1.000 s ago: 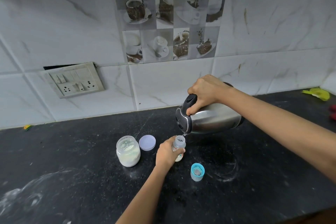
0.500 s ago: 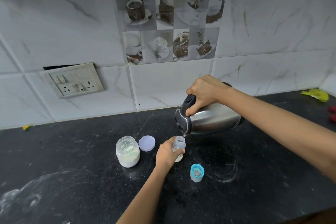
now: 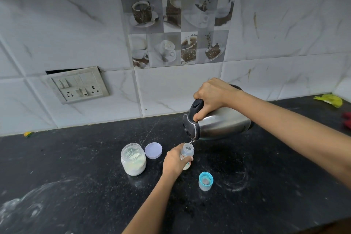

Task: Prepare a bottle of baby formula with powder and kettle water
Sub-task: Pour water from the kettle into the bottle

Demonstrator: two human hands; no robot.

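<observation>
My left hand point(image 3: 173, 161) grips a small clear baby bottle point(image 3: 187, 153) that stands on the black counter point(image 3: 266, 205). My right hand point(image 3: 210, 97) holds the black handle of a steel kettle point(image 3: 224, 125), tipped far over to the left. The kettle's spout sits just above the bottle's open mouth, and a thin stream of water runs into it. An open glass jar of white powder point(image 3: 133, 159) stands left of the bottle, its lilac lid point(image 3: 153, 150) lying beside it. The bottle's blue cap with teat point(image 3: 205, 181) stands to the front right.
A tiled wall with a switch and socket plate point(image 3: 76, 85) backs the counter. White powder smears mark the counter at the front left and around the bottle. A yellow-green scrap point(image 3: 328, 99) and something red point(image 3: 347, 119) lie at the far right.
</observation>
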